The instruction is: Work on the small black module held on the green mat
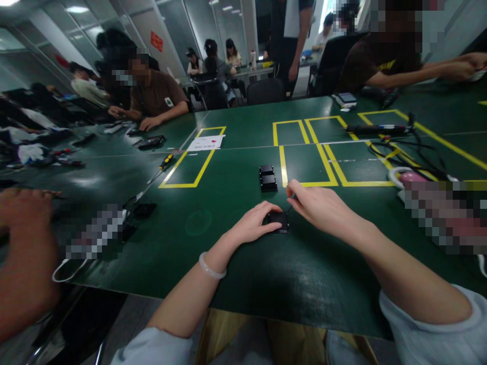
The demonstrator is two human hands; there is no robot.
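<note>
My left hand (258, 221) grips a small black square part (279, 222) at its left side, keeping it down on the green table (236, 274). Just right of it, my right hand (317, 203) is closed in a pinch, raised a little above the tabletop. A thin dark piece (289, 209) runs from those fingertips toward the part's edge; its kind is too small to tell. Beyond both hands lies a black block with two square sections (268, 178), which neither hand touches.
Yellow tape outlines (308, 184) mark the tabletop. A yellow-black screwdriver (166, 162) and a white paper (206, 143) lie to the left. Black cables (397, 152) and a pink object (414, 177) are at right. A co-worker's arm (26, 253) is at the left edge; other people sit across.
</note>
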